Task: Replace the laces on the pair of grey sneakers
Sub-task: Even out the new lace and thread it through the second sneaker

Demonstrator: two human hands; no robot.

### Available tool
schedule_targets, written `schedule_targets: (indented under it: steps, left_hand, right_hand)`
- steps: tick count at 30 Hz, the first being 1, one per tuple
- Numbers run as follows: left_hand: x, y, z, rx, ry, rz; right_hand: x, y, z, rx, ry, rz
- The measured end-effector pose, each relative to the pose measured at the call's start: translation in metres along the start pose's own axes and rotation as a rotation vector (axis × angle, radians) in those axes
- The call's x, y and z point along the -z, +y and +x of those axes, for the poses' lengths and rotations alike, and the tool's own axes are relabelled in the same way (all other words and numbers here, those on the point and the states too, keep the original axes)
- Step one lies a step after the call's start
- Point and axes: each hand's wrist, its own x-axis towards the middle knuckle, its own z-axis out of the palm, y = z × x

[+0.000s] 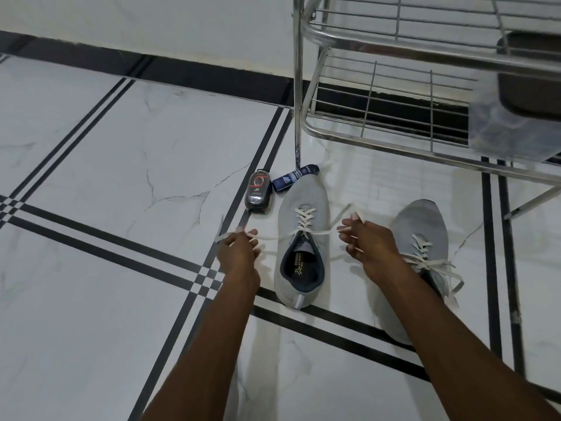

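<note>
Lace ends drawn out sideways over the middle sneaker

The left hand (239, 247) and right hand (362, 238) each pinch an end of the soft, limp white lace (305, 221); the grey sneaker (302, 238) sits on the floor between them. The lace is likely best held near its tips.

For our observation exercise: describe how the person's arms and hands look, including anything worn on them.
Both forearms are bare, with no sleeves in view. The left hand and right hand wear no gloves, rings, watch or bracelet that can be seen. The fingernails look pale and fairly long.
</note>
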Motion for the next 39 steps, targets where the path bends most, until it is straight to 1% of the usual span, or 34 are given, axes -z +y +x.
schedule_targets:
  steps: [4, 7, 11, 15, 17, 21, 23, 25, 27, 30, 33, 36, 39]
  left_hand:
    - [-0.014, -0.015, -0.006, 0.056, -0.193, 0.23]
    - [-0.02, -0.021, -0.011, -0.007, -0.246, 0.324]
    - [-0.021, -0.019, -0.015, -0.116, -0.28, 0.282]
    - [-0.023, -0.021, -0.013, -0.17, -0.284, 0.291]
    - [-0.024, -0.021, -0.01, -0.197, -0.259, 0.307]
    - [-0.022, -0.028, -0.009, -0.252, -0.188, 0.301]
    - [-0.023, -0.032, -0.013, -0.25, -0.163, 0.299]
    - [-0.024, -0.031, -0.017, -0.228, -0.191, 0.279]
    - [-0.022, -0.026, -0.02, -0.233, -0.25, 0.271]
    - [-0.026, -0.006, -0.031, -0.313, -0.35, 0.278]
    - [-0.036, 0.018, -0.047, -0.466, -0.409, 0.332]
    - [-0.046, 0.035, -0.059, -0.602, -0.452, 0.391]
    - [-0.053, 0.051, -0.067, -0.702, -0.461, 0.402]
  right_hand:
    - [-0.02, 0.002, -0.012, -0.007, -0.197, -0.123]
    - [-0.02, 0.005, -0.013, 0.024, -0.247, -0.083]
    - [-0.013, 0.002, -0.01, 0.101, -0.228, -0.179]
    - [-0.009, 0.002, -0.012, 0.149, -0.214, -0.213]
    - [-0.008, 0.004, -0.009, 0.182, -0.178, -0.227]
    - [-0.006, 0.015, -0.001, 0.28, -0.062, -0.405]
    - [-0.006, 0.019, 0.0, 0.283, -0.012, -0.439]
    - [-0.005, 0.02, -0.001, 0.28, 0.014, -0.447]
    - [-0.004, 0.016, -0.002, 0.284, -0.028, -0.418]
    - [-0.011, -0.006, -0.01, 0.317, -0.184, -0.308]
    - [-0.023, -0.035, -0.026, 0.363, -0.3, -0.259]
    - [-0.036, -0.054, -0.041, 0.451, -0.337, -0.29]
    - [-0.045, -0.065, -0.048, 0.53, -0.324, -0.339]
